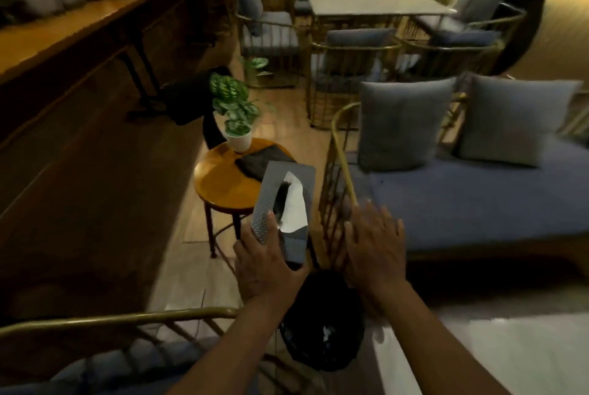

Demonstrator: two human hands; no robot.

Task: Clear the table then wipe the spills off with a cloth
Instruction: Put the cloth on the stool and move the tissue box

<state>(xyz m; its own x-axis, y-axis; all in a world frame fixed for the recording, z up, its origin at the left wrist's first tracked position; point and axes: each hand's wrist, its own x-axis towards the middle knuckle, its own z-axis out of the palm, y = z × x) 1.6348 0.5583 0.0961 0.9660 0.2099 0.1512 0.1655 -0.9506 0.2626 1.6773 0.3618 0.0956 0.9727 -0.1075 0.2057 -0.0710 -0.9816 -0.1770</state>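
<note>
On the left, a long polished wooden counter (79,31) ran along the wall, its top crowded with blurred containers. Nearer the middle stood a small round wooden surface (220,184), glossy and amber, on thin dark legs. It carried a leafy plant in a white pot (238,139) and a dark, soft-looking folded cloth (255,161), lying just beside the pot. The left hand (264,267) curled its grip round the near end of a grey tissue box (285,206), rectangular, with a dimpled side and a white tissue poking from its slot; the box was held in the air over the round surface's near edge. Below it sat a bin lined with a crinkled black bag (322,321). The right hand (373,244) hovered with fingers spread and straight, holding nothing. Further right was a sofa with blue upholstery (462,203), grey cushions and a thin brass frame. Clearing seemed under way; wiping had apparently not begun.
</note>
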